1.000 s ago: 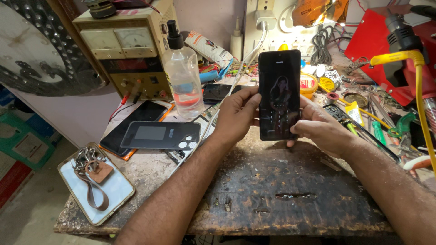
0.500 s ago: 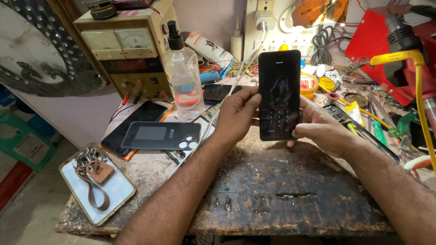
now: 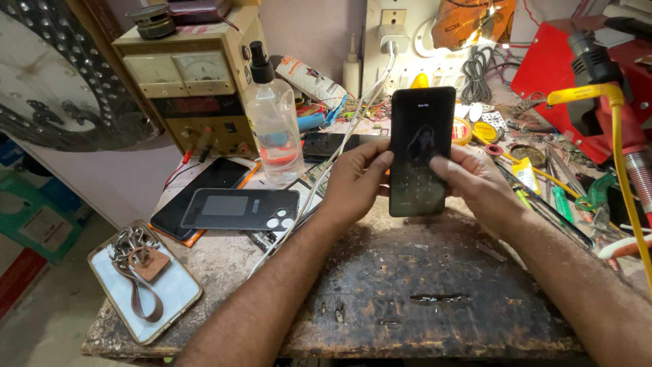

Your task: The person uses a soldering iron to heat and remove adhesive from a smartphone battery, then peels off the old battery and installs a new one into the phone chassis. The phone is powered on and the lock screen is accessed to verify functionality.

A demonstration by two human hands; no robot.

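The scene is evenly bright, with soft light from above and behind. A lamp glow burns out near the orange cloth (image 3: 468, 20). The phone (image 3: 420, 151) screen shows faint reflections. Shadows on the bench (image 3: 407, 292) are weak. The edges bend outwards, and the focus is sharp.

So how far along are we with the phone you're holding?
Done: the black smartphone looks assembled, its screen lit with a dim keypad. In hand: left hand grips its left edge, right hand its right, thumb on the glass. Left: a loose back cover and another phone lie untouched on the workbench.
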